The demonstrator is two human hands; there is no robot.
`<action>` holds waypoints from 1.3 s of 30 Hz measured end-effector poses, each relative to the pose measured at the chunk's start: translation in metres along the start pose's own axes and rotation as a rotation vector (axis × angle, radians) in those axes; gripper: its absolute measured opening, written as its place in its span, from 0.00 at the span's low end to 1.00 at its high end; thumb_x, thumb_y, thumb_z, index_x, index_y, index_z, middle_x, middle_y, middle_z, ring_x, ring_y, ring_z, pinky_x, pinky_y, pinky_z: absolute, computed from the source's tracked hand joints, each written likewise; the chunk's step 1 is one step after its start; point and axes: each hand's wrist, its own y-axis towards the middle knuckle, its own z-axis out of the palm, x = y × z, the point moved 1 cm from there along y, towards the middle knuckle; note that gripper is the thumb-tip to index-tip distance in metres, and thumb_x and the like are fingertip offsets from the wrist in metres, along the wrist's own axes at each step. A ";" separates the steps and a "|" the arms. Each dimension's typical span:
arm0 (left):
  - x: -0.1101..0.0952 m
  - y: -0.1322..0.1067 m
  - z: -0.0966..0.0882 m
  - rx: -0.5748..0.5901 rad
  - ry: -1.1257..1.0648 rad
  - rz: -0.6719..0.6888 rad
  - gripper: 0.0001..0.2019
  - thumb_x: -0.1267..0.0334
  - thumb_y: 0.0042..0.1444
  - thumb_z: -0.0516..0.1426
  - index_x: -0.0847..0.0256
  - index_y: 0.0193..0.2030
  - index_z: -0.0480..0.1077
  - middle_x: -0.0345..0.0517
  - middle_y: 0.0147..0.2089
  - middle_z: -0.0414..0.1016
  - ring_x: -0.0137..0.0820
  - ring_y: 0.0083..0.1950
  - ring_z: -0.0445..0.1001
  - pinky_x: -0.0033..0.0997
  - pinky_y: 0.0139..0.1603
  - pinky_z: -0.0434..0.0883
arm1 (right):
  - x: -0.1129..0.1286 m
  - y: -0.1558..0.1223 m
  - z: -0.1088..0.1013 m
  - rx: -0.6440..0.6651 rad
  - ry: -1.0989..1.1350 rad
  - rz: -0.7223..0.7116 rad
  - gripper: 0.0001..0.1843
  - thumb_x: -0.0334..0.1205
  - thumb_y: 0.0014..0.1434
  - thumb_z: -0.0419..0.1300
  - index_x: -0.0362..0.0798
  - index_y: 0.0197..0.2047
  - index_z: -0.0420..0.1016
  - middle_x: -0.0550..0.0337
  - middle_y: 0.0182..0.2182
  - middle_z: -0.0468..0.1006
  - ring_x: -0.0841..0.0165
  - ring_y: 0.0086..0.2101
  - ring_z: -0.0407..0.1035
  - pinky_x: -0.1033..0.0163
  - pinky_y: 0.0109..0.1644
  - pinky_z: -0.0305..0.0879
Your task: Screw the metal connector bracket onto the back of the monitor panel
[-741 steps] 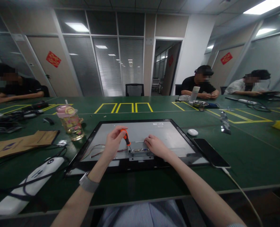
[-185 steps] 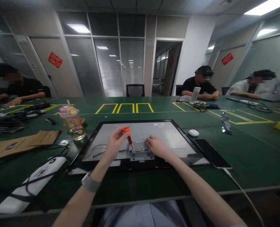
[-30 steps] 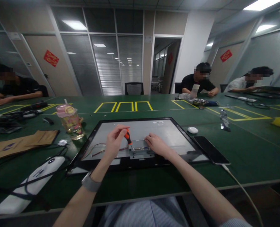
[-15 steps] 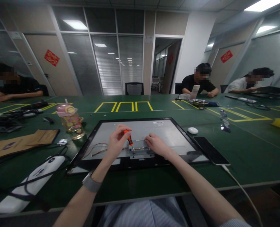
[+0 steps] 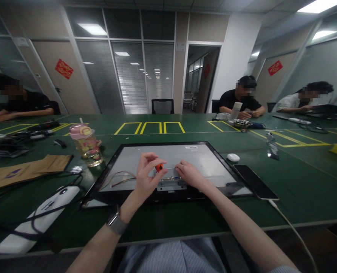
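Note:
A large flat display panel [image 5: 201, 159] lies back side up in front of me, with a black frame and a grey metal back. Near its front edge sits a small metal bracket with connectors [image 5: 171, 185]. My left hand [image 5: 148, 174] is bent round a screwdriver [image 5: 159, 167] with an orange and black handle. The handle shows almost end-on, and its shaft is hidden. Just behind the bracket, my right hand [image 5: 189, 173] rests with fingers curled and pressed together; what they hold, if anything, is hidden. Thin coloured wires [image 5: 120, 178] run left of the bracket.
A smartphone [image 5: 254, 182] on a white cable and a white earbud case [image 5: 233, 157] lie to the right. On the left are a pink-lidded cup [image 5: 85, 146], a paper bag [image 5: 40, 168] and a white device [image 5: 40, 222] with black cables. Three people sit across the green table.
My left hand has turned and shifted slightly right. The screwdriver has gone from upright over the bracket to nearly end-on. My right hand has stayed almost still.

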 end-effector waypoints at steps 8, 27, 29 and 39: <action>-0.005 -0.004 0.006 -0.017 -0.133 -0.139 0.11 0.65 0.61 0.52 0.58 0.48 0.71 0.47 0.40 0.68 0.31 0.40 0.70 0.32 0.42 0.69 | 0.002 -0.002 -0.004 0.011 0.009 -0.003 0.18 0.39 0.68 0.42 0.45 0.43 0.72 0.51 0.39 0.71 0.66 0.38 0.67 0.64 0.43 0.58; 0.009 0.007 0.000 -0.035 -0.526 -0.468 0.13 0.57 0.61 0.52 0.62 0.44 0.71 0.47 0.36 0.72 0.32 0.38 0.72 0.33 0.43 0.70 | 0.001 -0.001 -0.004 0.008 0.033 0.000 0.17 0.39 0.68 0.43 0.45 0.43 0.72 0.52 0.37 0.71 0.67 0.39 0.67 0.64 0.44 0.57; 0.014 0.007 0.000 -0.039 -0.610 -0.478 0.12 0.58 0.60 0.53 0.63 0.41 0.72 0.47 0.36 0.73 0.33 0.37 0.72 0.35 0.43 0.70 | 0.001 -0.001 -0.003 0.005 0.032 0.002 0.17 0.39 0.68 0.43 0.45 0.44 0.72 0.52 0.38 0.71 0.66 0.39 0.67 0.64 0.44 0.57; 0.021 0.011 -0.004 -0.078 -0.374 -0.398 0.07 0.60 0.55 0.59 0.59 0.34 0.76 0.41 0.34 0.64 0.25 0.33 0.66 0.23 0.32 0.65 | 0.000 -0.002 -0.002 -0.006 0.058 0.008 0.17 0.39 0.67 0.43 0.45 0.44 0.72 0.52 0.38 0.71 0.66 0.39 0.68 0.64 0.43 0.57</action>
